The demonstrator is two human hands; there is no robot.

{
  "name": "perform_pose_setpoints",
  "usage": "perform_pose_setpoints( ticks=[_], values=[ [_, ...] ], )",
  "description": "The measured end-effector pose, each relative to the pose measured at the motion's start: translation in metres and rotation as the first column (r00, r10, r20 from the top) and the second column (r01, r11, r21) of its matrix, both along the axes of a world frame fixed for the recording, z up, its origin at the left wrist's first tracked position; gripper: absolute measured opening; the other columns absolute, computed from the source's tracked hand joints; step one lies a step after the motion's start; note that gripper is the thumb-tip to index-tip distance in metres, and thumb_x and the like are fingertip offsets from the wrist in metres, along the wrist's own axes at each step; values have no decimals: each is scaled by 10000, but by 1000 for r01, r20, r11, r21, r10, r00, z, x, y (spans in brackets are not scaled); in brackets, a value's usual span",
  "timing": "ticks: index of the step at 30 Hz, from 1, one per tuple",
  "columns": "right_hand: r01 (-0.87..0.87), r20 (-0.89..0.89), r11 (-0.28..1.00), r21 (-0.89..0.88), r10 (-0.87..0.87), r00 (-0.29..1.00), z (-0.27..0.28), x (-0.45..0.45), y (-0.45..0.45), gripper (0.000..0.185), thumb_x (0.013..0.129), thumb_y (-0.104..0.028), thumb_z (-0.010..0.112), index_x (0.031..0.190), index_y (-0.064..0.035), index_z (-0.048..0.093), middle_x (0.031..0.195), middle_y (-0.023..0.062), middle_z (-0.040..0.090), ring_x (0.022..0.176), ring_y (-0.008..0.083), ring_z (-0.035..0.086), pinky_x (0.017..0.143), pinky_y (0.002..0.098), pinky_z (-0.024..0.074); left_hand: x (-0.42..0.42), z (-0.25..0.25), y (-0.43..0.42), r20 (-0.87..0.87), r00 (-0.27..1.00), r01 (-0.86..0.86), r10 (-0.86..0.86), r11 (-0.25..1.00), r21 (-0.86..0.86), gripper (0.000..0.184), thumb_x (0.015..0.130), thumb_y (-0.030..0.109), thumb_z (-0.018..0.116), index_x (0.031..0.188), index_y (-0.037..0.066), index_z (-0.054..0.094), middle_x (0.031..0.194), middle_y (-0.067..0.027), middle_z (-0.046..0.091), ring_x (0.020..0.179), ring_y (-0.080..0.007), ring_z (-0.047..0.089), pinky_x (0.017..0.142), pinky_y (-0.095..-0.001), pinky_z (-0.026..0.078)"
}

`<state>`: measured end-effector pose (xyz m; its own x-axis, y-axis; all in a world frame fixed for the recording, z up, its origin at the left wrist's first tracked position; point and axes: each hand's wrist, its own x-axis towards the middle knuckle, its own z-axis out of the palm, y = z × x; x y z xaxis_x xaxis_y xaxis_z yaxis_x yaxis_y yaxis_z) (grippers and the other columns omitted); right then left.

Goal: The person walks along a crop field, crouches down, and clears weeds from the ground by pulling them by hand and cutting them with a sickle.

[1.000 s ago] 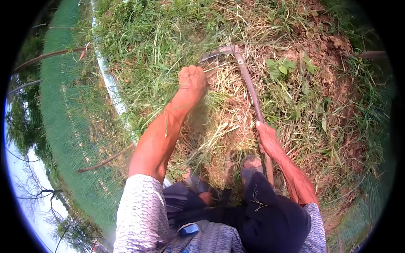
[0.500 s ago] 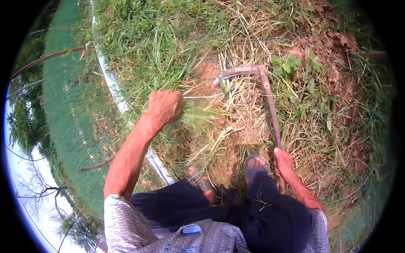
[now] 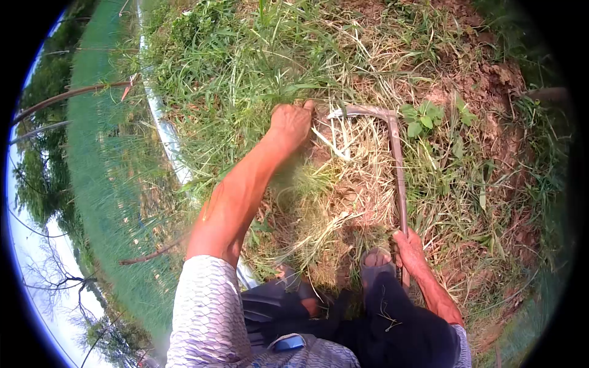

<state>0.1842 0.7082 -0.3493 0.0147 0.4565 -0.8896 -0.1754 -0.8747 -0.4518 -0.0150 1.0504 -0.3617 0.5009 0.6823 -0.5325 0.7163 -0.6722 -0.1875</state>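
Observation:
My right hand is wrapped round the lower part of the long handle of a sickle. The curved blade points left at the top of the handle, low over dry straw. My left hand is closed on green grass just left of the blade tip. Its fingers are partly turned away, so the exact blades in the grip are hidden. Pale cut stalks lie below the blade, and a loose green tuft lies nearer my feet.
My sandalled feet are on the ground at the bottom. A pale pipe-like strip runs along the left, with green netting beyond it. A broad-leaved plant grows right of the sickle, near bare reddish soil.
My left hand has moved up and right, from above the loose grass to standing grass near the blade tip. My right hand still holds the sickle, which has shifted slightly.

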Motion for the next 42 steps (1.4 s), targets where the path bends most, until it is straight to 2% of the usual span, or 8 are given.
perform_pose_setpoints(
  ticks=[6,13,15,19,26,31,39,42],
  values=[
    [154,100,987,48,-158,982,-3,11,-12,330,963,-422,451,948,-93,434,572,-50,374,387,69,330,325,225,281,-39,9,39,-116,992,-26,42,990,137,412,885,220,401,1262,67,468,1108,-178,596,927,-269,643,781,-413,493],
    [-173,298,878,446,36,954,-29,-1,49,442,942,-474,448,948,-33,445,597,-17,409,405,96,399,334,267,350,-46,31,34,-224,968,-75,110,984,160,299,851,213,477,1064,75,634,969,-129,667,861,-242,666,664,-388,523],
    [-175,264,914,367,78,961,-19,-10,75,441,940,-463,444,937,-23,466,624,10,439,465,122,429,374,304,359,-71,21,29,41,999,-16,9,984,178,230,828,184,512,954,34,633,730,-119,678,679,-286,678,585,-363,534],
    [-281,213,918,279,226,951,-27,-25,102,424,941,-421,444,957,-1,500,652,51,487,534,160,490,420,347,384,-78,12,4,207,976,-133,73,947,292,203,843,143,467,862,-1,609,738,-186,664,688,-328,674,587,-411,536],
    [-328,214,891,315,270,939,-9,-39,125,444,964,-426,402,961,9,488,653,61,471,562,174,473,474,373,387,-73,14,2,218,957,-245,192,937,250,205,849,124,453,832,-20,597,720,-209,653,676,-352,667,598,-440,533],
    [-475,354,858,194,390,850,-29,-28,107,408,947,-340,438,1037,56,476,713,199,599,608,301,621,508,426,484,-78,27,8,241,967,-134,83,970,201,183,820,119,470,758,14,606,690,-196,645,670,-345,662,610,-447,521],
    [-588,381,778,221,486,787,-20,-33,145,406,947,-329,425,1028,62,496,648,121,571,512,231,553,435,400,443,-87,19,5,285,928,-284,239,950,129,200,837,188,447,808,5,521,714,-231,619,702,-404,620,647,-496,478],
    [-590,409,799,114,504,761,-41,-6,71,432,961,-332,417,1095,71,495,689,160,581,601,276,592,552,412,492,-85,54,-13,233,942,-262,243,963,57,183,837,173,447,820,7,522,716,-225,618,701,-401,622,642,-495,478]
  ],
)
